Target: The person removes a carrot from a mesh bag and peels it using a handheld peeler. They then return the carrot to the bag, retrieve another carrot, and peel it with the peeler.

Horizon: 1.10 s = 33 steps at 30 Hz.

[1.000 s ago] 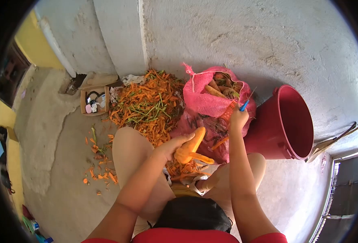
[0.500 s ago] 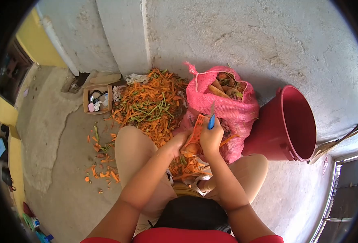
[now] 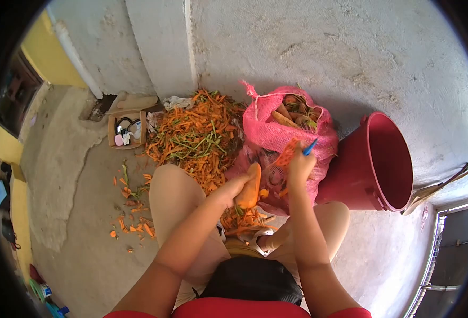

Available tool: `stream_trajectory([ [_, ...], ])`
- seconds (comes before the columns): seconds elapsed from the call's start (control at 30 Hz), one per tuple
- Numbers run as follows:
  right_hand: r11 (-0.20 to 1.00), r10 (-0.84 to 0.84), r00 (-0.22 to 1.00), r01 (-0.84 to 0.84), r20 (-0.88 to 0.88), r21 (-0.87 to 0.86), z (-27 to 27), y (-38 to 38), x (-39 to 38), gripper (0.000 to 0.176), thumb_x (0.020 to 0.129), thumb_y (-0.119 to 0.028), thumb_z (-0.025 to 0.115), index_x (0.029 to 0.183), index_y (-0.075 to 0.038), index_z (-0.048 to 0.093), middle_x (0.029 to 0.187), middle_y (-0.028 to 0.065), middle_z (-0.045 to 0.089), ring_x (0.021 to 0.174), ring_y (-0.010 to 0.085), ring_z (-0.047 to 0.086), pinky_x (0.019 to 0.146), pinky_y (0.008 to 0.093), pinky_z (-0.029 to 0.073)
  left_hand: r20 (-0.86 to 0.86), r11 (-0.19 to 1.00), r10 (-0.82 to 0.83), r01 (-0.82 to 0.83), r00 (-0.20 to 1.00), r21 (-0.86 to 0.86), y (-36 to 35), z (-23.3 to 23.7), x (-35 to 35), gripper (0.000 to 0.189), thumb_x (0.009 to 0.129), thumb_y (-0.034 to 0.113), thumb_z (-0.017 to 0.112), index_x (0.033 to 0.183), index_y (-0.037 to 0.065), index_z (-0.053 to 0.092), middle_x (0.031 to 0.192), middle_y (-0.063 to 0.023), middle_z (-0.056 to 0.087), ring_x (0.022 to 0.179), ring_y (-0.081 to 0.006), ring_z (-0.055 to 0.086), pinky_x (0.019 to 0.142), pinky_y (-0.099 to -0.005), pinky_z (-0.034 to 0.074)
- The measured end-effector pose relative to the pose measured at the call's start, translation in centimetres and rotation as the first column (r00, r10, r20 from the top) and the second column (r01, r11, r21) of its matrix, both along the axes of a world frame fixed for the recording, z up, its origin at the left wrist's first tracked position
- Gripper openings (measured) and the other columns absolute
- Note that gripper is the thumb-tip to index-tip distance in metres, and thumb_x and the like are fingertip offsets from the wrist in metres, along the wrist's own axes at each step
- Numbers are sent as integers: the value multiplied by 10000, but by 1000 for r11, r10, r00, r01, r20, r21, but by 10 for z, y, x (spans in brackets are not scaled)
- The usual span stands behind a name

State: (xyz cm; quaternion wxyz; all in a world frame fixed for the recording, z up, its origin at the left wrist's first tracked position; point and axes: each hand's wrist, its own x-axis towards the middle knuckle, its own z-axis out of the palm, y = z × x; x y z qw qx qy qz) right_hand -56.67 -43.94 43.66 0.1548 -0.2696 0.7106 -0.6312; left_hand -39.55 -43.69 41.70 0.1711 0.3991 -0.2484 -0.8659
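Note:
My left hand (image 3: pixel 233 190) is closed around a thick peeled carrot (image 3: pixel 250 190) held between my knees. Up and to the right, in front of the pink sack, my right hand (image 3: pixel 301 165) grips an orange peeler (image 3: pixel 287 152) and a blue-handled knife (image 3: pixel 310 147). The peeler is apart from the carrot and slightly blurred. Carrot peelings (image 3: pixel 244 220) lie on the floor just below the carrot, between my feet. The pink mesh sack (image 3: pixel 265 135) stands open, with unpeeled carrots (image 3: pixel 297 114) showing at its mouth.
A large heap of peelings and green stems (image 3: pixel 197 132) lies against the wall, left of the sack. A small cardboard box (image 3: pixel 111 132) sits beyond it. A dark red tub (image 3: pixel 345 169) leans on its side at the right. Scraps (image 3: pixel 138 225) dot the floor at left.
My right hand has moved up and to the right with the peeler and knife, away from the carrot. The carrot in my left hand now stands more upright and shows fully.

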Motion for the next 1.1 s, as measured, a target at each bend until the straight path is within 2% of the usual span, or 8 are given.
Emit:
stream_trajectory([
  [0.17, 973, 232, 967, -230, -101, 30, 14, 26, 66, 147, 830, -112, 501, 805, 28, 540, 569, -6, 455, 522, 55, 388, 465, 229, 340, -150, 951, 162, -113, 975, 289, -5, -3, -2, 331, 880, 352, 384, 1015, 71, 494, 893, -56, 585, 751, -166, 591, 658, -331, 500],
  [0.4, 963, 245, 914, -189, -323, 193, 23, 28, 68, 163, 816, -144, 529, 767, 12, 530, 507, 90, 453, 440, 144, 398, 443, 304, 351, -211, 994, -8, 31, 978, 106, -5, -10, 2, 332, 885, 338, 373, 1020, 57, 486, 894, -81, 588, 754, -180, 597, 632, -324, 505],
  [0.5, 977, 167, 888, -93, -428, 189, 18, 14, 56, 103, 722, -76, 550, 790, 2, 552, 598, 200, 535, 559, 327, 556, 516, 386, 417, -228, 981, -170, 186, 959, 51, -7, -9, 6, 370, 880, 362, 378, 1013, 33, 482, 833, -102, 589, 693, -193, 599, 590, -321, 505],
  [0.57, 972, 38, 971, 19, -236, 234, 29, -2, 24, 116, 727, -117, 552, 729, -1, 538, 580, 195, 536, 557, 355, 545, 517, 407, 410, -195, 937, -335, 348, 922, 37, -1, 3, 17, 399, 875, 381, 383, 1003, 15, 481, 783, -119, 586, 644, -206, 597, 562, -321, 504],
  [0.63, 918, -52, 844, 250, -533, 307, 0, -19, -20, 160, 737, -144, 546, 678, 3, 519, 569, 176, 549, 545, 336, 558, 514, 413, 405, -321, 901, -399, 431, 859, 34, 5, 8, 21, 426, 869, 392, 387, 1007, 0, 480, 735, -143, 574, 594, -225, 587, 541, -326, 500],
  [0.77, 953, -123, 914, 217, -386, 213, -25, -18, -64, 235, 749, -208, 568, 663, 7, 526, 518, 117, 515, 459, 225, 499, 477, 375, 384, -445, 943, -258, 323, 857, 76, 1, 5, 19, 429, 860, 425, 392, 1030, 47, 500, 806, -112, 586, 660, -188, 592, 608, -315, 501],
  [0.97, 999, 26, 991, -31, 135, 35, 5, -1, -9, 263, 778, -183, 588, 602, -24, 475, 506, -36, 414, 448, 54, 353, 413, 240, 305, -36, 998, 53, -52, 998, 22, -6, -7, 0, 419, 850, 431, 423, 1077, 87, 497, 871, -50, 557, 716, -151, 565, 618, -299, 483],
  [1.1, 972, 233, 969, -230, 87, -35, 16, 19, 51, 154, 781, -118, 581, 753, -10, 475, 583, -8, 422, 516, 66, 365, 455, 236, 323, 175, 959, 32, 19, 984, -284, -11, -44, -8, 416, 849, 412, 439, 1059, 60, 507, 881, -52, 559, 726, -139, 567, 597, -280, 482],
])
